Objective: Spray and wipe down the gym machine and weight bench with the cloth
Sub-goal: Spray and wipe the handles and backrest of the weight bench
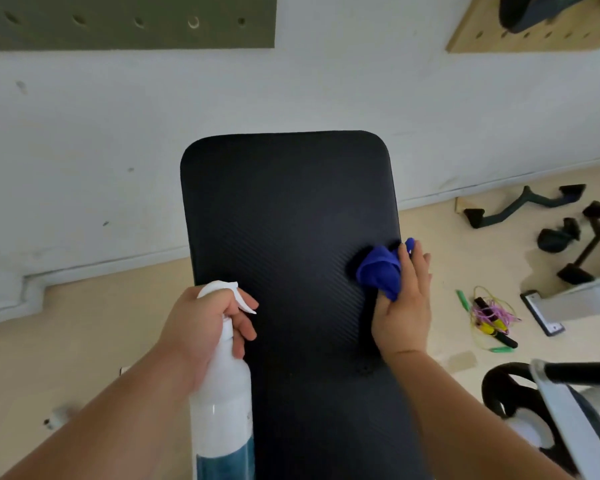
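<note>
The cloth [380,270] sits at the very right edge of the bench pad [284,237], bunched into a lump rather than spread flat. From where I stand the likeliest slip is that it rides off that edge and drops to the floor [440,237], since the right hand [404,303] lies half on the pad and half over the side. Bunched as it is, it would also cover only a narrow strip per pass and leave streaks on the ribbed surface.

The spray bottle [222,386] is upright beside the pad's left edge, nozzle [246,303] facing across the pad. If the trigger were squeezed from here, I think the mist could land on the other arm or go past the bench.

The right hand's fingers [418,271] are nearly straight and close together, flat against the cloth, the thumb tucked under the blue folds; it presses more than it grips. The left hand [201,327] is wrapped tight around the bottle's neck, with its fingers [243,327] curled just under the trigger.

A skipping rope [489,317] and black handles [520,206] lie on the floor to the right, well apart from the bench.
</note>
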